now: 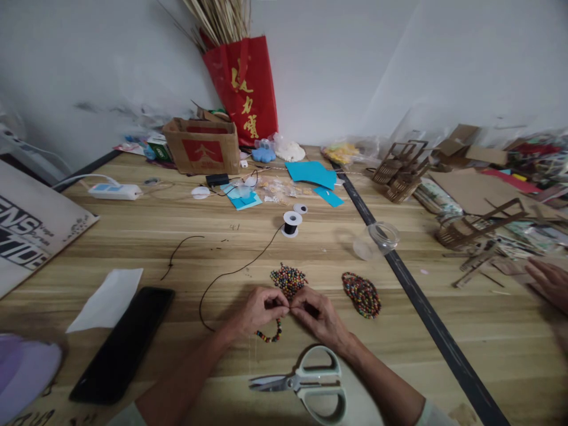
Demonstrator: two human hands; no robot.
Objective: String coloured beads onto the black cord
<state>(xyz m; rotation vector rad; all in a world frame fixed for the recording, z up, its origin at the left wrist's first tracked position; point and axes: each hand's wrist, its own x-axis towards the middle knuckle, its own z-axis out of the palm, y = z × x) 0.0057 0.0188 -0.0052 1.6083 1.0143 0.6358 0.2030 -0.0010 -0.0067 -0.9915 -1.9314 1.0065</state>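
My left hand and my right hand meet fingertip to fingertip over the table, both in a pinch. A short string of colourful beads curves down below my left hand, which grips its cord. What my right fingertips pinch is too small to make out. A black cord runs from a white spool round to my left hand. Just beyond the fingers lies a heap of loose beads. Scissors with pale green handles lie in front of me, beneath my hands.
Finished-looking beaded loops lie to the right, near a clear plastic container. At left are a black phone and white paper. Small woven baskets stand back right; another person's hand shows at the right edge.
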